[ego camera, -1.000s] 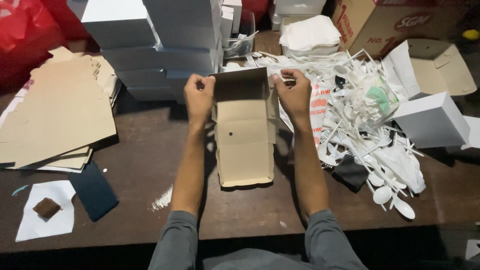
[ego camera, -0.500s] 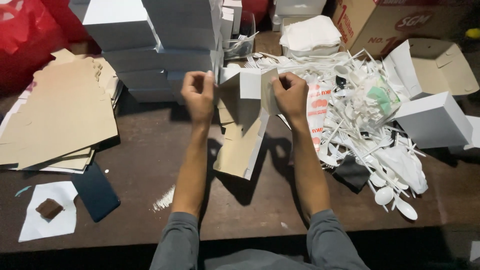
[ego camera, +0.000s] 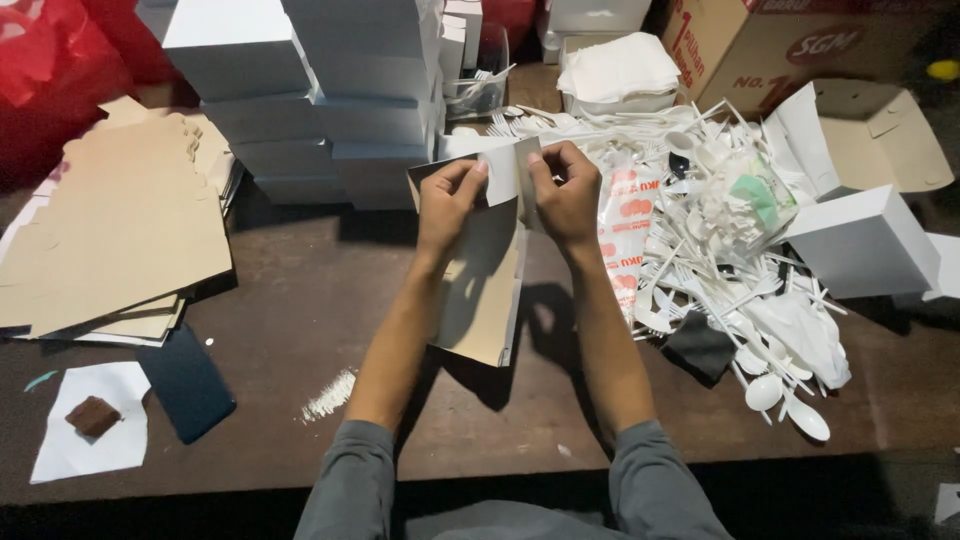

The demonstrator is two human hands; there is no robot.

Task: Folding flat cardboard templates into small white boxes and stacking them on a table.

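A partly folded cardboard box [ego camera: 490, 270] is held upright above the dark table [ego camera: 300, 300], its lower edge tilted toward the body. The left hand [ego camera: 447, 200] is closed on the box's upper left flap, thumb and fingers pinched. The right hand [ego camera: 567, 195] is closed on the upper right flap in the same way. A pile of white plastic spoons and forks [ego camera: 730, 260] is spread just right of the box. Stacked white boxes [ego camera: 320, 90] are seen behind the hands. Flat brown cardboard sheets [ego camera: 110, 230] are piled at far left, with a dark phone [ego camera: 187, 382] near them.
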